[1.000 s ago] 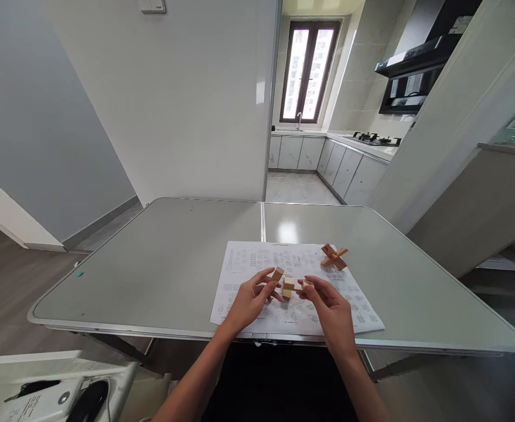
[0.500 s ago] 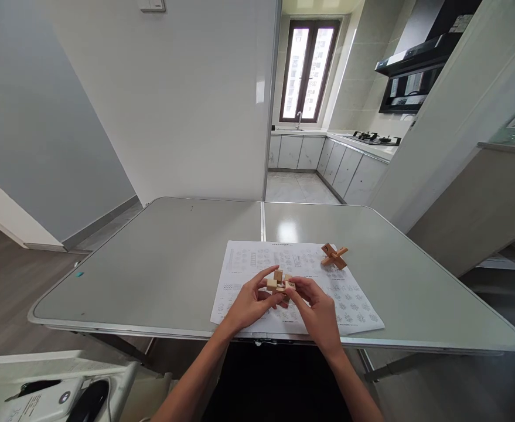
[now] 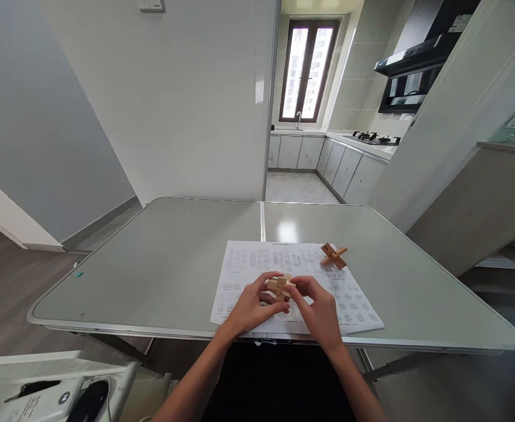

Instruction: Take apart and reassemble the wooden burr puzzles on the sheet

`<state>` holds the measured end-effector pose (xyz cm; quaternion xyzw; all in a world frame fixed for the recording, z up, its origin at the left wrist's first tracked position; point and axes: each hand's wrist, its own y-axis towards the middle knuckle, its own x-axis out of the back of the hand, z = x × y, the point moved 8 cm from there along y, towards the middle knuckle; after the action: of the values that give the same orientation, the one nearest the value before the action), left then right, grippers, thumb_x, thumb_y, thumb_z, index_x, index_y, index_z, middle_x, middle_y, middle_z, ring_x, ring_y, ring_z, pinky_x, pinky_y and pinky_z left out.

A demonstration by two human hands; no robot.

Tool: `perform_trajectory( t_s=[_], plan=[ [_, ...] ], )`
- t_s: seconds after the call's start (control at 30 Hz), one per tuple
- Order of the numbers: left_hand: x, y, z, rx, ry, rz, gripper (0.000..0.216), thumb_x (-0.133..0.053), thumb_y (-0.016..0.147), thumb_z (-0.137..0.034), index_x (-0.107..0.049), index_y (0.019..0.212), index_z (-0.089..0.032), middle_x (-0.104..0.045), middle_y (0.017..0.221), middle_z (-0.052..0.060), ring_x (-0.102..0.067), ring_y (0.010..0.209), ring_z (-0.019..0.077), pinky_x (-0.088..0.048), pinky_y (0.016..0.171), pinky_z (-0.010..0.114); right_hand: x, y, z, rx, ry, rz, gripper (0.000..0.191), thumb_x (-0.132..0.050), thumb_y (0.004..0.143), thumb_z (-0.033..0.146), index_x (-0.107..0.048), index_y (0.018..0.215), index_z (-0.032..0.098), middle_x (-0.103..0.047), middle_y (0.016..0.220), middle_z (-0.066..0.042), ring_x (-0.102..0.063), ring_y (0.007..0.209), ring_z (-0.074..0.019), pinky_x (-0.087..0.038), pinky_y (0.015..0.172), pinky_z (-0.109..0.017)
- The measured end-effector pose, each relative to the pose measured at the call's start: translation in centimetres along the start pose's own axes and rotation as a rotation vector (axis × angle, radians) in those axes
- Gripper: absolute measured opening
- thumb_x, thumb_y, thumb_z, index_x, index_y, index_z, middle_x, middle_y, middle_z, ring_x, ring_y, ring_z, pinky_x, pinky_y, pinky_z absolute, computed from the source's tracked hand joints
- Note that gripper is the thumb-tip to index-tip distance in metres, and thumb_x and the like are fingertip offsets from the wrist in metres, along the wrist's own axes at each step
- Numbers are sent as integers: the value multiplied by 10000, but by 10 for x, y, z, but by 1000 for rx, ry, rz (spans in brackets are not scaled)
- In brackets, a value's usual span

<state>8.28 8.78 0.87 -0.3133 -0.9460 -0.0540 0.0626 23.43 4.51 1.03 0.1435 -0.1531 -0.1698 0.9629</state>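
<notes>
Between my two hands, above the printed sheet point(image 3: 245, 264), is a light wooden interlocking puzzle point(image 3: 280, 284) made of several blocks. My left hand point(image 3: 253, 302) is closed around its left side, thumb below and fingers over the top and behind. From the right, my right hand point(image 3: 316, 306) pinches the puzzle with thumb and fingertips. Parts of the blocks are hidden by the fingers. Another wooden puzzle point(image 3: 334, 257), darker and made of crossed pieces, lies on the sheet's upper right edge.
The sheet of small diagrams lies at the near middle of a grey-green folding table point(image 3: 152, 264) with a metal rim. A small teal bit point(image 3: 78, 274) is near its left edge. At lower left, a white container point(image 3: 120, 381) holds a white box and dark items.
The upright block on top of the puzzle has gone down, and the blocks now sit closer together. My left fingers have lowered slightly over the top. The crossed puzzle stays in place.
</notes>
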Motion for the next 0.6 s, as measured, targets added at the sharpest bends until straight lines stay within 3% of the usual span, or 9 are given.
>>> perform_trajectory(
  t_s=[0.13, 0.37, 0.6],
  plan=[
    [-2, 0, -2, -28, -9, 13, 523, -748, 893, -389, -541, 1351, -243, -768, 982, 55, -772, 859, 228, -574, 850, 376, -1, 3, -5, -80, 86, 39, 319, -679, 922, 534, -695, 963, 218, -778, 901, -63, -741, 799, -236, -605, 759, -358],
    [1, 1, 0, -68, 18, -11, 439, -565, 1002, -496, -581, 1316, -189, -747, 833, 44, -702, 733, 179, -532, 722, 315, -2, 7, -12, -147, 175, 85, 444, -703, 859, 636, -704, 915, 196, -747, 782, -61, -698, 691, -222, -591, 647, -334],
    [-2, -2, -5, -55, 30, 20, 467, -659, 960, -417, -548, 1371, -225, -749, 837, 32, -688, 779, 177, -523, 775, 323, -5, 6, -15, -194, 216, 122, 450, -700, 861, 640, -684, 907, 192, -705, 721, -32, -637, 621, -185, -555, 627, -314]
  ],
)
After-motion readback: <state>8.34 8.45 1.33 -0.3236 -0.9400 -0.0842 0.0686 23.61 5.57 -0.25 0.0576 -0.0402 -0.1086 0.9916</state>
